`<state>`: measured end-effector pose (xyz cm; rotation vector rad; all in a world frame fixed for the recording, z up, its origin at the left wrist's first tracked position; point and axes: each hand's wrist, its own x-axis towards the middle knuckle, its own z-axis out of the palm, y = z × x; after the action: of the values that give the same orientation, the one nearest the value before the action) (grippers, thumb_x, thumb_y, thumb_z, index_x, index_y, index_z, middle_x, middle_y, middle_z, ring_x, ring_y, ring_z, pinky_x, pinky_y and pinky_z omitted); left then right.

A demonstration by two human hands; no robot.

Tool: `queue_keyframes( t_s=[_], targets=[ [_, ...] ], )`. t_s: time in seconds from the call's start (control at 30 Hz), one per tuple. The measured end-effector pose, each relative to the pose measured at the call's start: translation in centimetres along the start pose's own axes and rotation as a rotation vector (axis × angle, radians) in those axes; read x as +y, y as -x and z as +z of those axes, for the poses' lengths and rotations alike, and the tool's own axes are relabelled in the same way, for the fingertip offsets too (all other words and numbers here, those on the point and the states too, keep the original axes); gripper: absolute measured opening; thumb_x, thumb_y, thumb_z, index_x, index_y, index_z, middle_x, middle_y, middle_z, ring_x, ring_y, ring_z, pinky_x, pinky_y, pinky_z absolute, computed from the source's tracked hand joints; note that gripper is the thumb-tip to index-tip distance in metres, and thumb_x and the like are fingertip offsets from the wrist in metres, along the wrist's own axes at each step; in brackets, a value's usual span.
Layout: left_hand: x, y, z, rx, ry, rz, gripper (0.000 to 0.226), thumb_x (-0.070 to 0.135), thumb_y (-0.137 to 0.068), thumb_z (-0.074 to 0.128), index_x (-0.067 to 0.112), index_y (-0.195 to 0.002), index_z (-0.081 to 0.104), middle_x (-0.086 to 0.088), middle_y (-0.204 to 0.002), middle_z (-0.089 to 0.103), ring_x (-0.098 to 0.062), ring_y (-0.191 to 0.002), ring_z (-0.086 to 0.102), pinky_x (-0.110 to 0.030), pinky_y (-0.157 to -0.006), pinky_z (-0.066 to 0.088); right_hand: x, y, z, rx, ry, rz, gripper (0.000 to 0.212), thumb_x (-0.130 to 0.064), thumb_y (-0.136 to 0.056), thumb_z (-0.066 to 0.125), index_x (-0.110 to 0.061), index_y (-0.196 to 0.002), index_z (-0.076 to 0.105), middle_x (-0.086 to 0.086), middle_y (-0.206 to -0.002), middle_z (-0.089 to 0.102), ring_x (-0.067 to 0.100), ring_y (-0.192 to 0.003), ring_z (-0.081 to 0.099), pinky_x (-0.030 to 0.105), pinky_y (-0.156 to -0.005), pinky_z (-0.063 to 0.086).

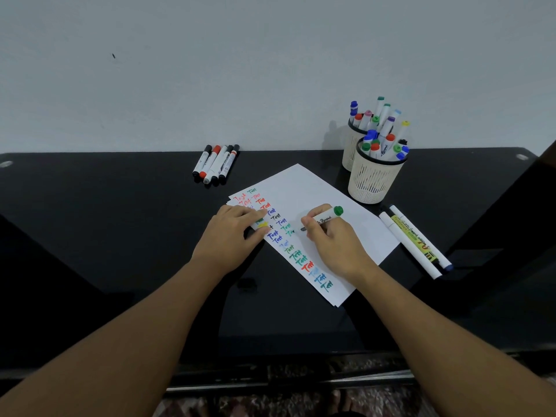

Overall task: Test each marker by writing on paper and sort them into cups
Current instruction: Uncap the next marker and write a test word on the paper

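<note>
A white sheet of paper [307, 191] lies angled on the black table, with rows of coloured "Test" words along its left side. My right hand [334, 242] grips a white marker with a green end [328, 216], its tip touching the paper beside the green words. My left hand [231, 233] presses flat on the paper's left edge, fingers apart, covering some of the writing. Two cream mesh cups stand at the back right, the near cup [374, 182] and the far cup [352, 145], both full of markers.
Several markers [215, 164] with black and red caps lie side by side at the back centre of the table [120, 221]. Two long white pens [415, 242] lie right of the paper. A pale wall rises behind the table.
</note>
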<state>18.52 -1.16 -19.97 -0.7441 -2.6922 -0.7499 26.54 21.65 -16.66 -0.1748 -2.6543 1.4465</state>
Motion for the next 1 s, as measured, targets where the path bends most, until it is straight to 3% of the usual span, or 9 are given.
queue_keyframes(
  t_s=[0.17, 0.27, 0.4, 0.57, 0.7, 0.87, 1.0],
  targets=[
    [-0.03, 0.0, 0.05, 0.001, -0.001, 0.009, 0.042, 0.048, -0.098, 0.061, 0.032, -0.136, 0.063, 0.009, -0.127, 0.064, -0.017, -0.121, 0.048, -0.045, -0.1, 0.047, 0.06, -0.12, -0.09, 0.008, 0.015, -0.059, 0.019, -0.038, -0.108, 0.049, -0.024, -0.108, 0.062, -0.011, -0.095, 0.068, 0.005, -0.089, 0.065, 0.015, -0.072, 0.048],
    [0.1, -0.02, -0.01, 0.005, 0.001, 0.003, 0.042, 0.048, -0.098, 0.061, 0.032, -0.136, 0.064, 0.009, -0.127, 0.064, -0.017, -0.121, 0.048, -0.045, -0.1, 0.047, 0.18, -0.13, 0.0, -0.005, 0.024, -0.05, 0.023, -0.04, -0.108, 0.048, -0.023, -0.105, 0.064, -0.013, -0.099, 0.067, 0.007, -0.087, 0.066, 0.02, -0.073, 0.05],
    [0.17, 0.0, -0.04, 0.004, 0.0, 0.005, 0.043, 0.049, -0.097, 0.061, 0.032, -0.136, 0.064, 0.009, -0.127, 0.064, -0.017, -0.121, 0.048, -0.045, -0.1, 0.047, 0.21, -0.19, -0.03, 0.011, 0.019, -0.043, 0.024, -0.04, -0.107, 0.048, -0.022, -0.105, 0.064, -0.009, -0.093, 0.069, 0.003, -0.082, 0.065, 0.012, -0.062, 0.046],
    [0.11, -0.03, -0.04, 0.005, -0.014, 0.006, 0.043, 0.049, -0.098, 0.06, 0.032, -0.137, 0.063, 0.009, -0.127, 0.064, -0.017, -0.121, 0.048, -0.043, -0.1, 0.047, 0.31, -0.4, 0.15, 0.014, 0.048, -0.063, 0.022, -0.04, -0.108, 0.047, -0.022, -0.11, 0.061, -0.014, -0.098, 0.066, 0.005, -0.088, 0.067, 0.014, -0.066, 0.047],
    [0.19, 0.07, -0.08, 0.01, -0.006, 0.009, 0.042, 0.049, -0.098, 0.061, 0.031, -0.136, 0.064, 0.009, -0.126, 0.065, -0.018, -0.12, 0.049, -0.044, -0.099, 0.047, 0.58, -0.43, 0.23, 0.033, 0.043, -0.059, 0.03, -0.039, -0.108, 0.048, -0.014, -0.102, 0.065, -0.009, -0.098, 0.066, -0.004, -0.073, 0.062, 0.011, -0.059, 0.041],
    [0.31, 0.04, -0.21, 0.009, -0.005, 0.005, 0.042, 0.047, -0.097, 0.062, 0.031, -0.136, 0.064, 0.009, -0.126, 0.064, -0.016, -0.119, 0.048, -0.044, -0.099, 0.047, 0.53, -0.52, 0.22, 0.008, 0.04, -0.063, 0.028, -0.041, -0.108, 0.048, -0.018, -0.106, 0.064, -0.014, -0.101, 0.064, 0.001, -0.084, 0.064, 0.01, -0.065, 0.044],
    [0.39, 0.12, -0.19, 0.012, -0.011, 0.015, 0.042, 0.048, -0.097, 0.062, 0.031, -0.136, 0.064, 0.009, -0.126, 0.065, -0.016, -0.118, 0.048, -0.044, -0.099, 0.048, 0.33, -0.44, 0.27, 0.03, 0.058, -0.072, 0.025, -0.039, -0.108, 0.049, -0.018, -0.108, 0.062, -0.012, -0.096, 0.064, 0.0, -0.073, 0.062, 0.01, -0.06, 0.042]
  ],
)
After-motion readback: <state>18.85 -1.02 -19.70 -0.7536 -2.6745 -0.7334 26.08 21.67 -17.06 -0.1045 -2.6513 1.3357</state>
